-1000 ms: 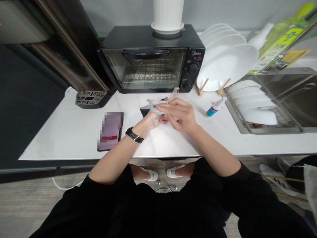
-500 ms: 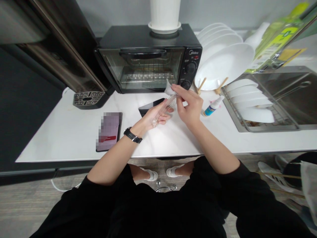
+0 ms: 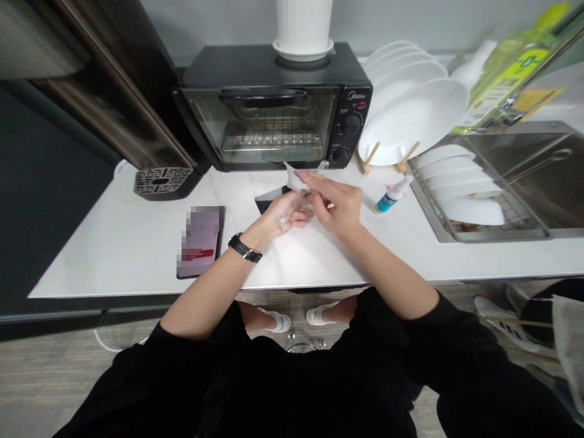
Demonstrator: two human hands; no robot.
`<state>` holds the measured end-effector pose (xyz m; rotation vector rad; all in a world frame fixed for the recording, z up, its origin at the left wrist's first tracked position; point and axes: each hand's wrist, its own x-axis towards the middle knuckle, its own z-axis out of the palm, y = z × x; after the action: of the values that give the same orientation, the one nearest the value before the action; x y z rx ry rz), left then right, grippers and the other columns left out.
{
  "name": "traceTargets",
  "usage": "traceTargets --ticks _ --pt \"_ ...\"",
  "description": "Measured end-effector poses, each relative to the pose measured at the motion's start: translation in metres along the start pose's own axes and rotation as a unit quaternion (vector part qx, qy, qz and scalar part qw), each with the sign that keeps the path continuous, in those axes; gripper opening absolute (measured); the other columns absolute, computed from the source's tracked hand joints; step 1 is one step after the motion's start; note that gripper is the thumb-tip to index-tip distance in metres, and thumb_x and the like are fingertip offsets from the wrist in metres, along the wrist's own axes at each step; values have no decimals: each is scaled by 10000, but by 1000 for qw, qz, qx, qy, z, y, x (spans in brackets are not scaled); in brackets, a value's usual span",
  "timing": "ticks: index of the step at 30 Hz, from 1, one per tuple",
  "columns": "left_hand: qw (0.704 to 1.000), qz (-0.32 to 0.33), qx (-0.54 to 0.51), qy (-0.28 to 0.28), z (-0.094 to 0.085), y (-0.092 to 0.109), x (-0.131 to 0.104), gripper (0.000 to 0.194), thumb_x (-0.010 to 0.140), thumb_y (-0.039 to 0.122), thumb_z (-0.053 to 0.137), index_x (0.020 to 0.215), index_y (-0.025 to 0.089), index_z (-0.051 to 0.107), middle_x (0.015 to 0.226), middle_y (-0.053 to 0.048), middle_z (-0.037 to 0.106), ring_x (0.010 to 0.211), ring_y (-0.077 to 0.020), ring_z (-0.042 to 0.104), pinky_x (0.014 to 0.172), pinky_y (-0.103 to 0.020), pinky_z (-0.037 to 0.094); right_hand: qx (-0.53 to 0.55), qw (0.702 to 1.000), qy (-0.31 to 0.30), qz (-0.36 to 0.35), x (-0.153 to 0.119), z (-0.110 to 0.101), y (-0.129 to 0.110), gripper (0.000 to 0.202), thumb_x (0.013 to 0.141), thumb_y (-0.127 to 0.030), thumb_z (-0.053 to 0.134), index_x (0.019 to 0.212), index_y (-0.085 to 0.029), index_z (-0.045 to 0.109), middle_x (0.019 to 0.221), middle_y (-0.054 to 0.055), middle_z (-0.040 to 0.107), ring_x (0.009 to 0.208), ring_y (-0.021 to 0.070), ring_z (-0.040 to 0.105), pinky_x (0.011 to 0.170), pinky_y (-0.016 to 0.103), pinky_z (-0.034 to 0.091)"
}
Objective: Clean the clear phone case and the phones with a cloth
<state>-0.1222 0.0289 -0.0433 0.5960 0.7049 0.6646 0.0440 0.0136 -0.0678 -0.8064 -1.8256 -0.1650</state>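
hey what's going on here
A person's left hand holds a clear, thin plastic piece above the white countertop. The right hand pinches a crumpled white cloth or tissue over the piece's upper part, seemingly touching it. A flat black object lies partly hidden behind the left hand. A white-topped spray bottle with a blue label stands to the right.

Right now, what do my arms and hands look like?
Loose, plain black fabric sleeves end around the elbows. A black strap with a silver-coloured metal buckle circles your left wrist. Your left hand and right hand wear no gloves.
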Motion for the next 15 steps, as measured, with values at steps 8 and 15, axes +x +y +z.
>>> traceTargets --ticks 8,15 --pt "997 -17 37 -61 6 6 -6 220 1104 392 582 1044 190 647 827 20 590 418 -24 353 356 -147 222 -98 986 50 127 10 -8 12 452 1053 -174 452 1334 -237 799 1344 35 841 1163 200 847 959 301 705" --pt "999 -38 11 -34 -1 2 -2 362 1144 355 480 896 143 635 732 5 582 398 -29 374 361 -153 242 -22 996 -5 87 2 -3 6 475 1015 -152 460 1319 -257 810 1358 27 836 1186 207 842 935 305 707"
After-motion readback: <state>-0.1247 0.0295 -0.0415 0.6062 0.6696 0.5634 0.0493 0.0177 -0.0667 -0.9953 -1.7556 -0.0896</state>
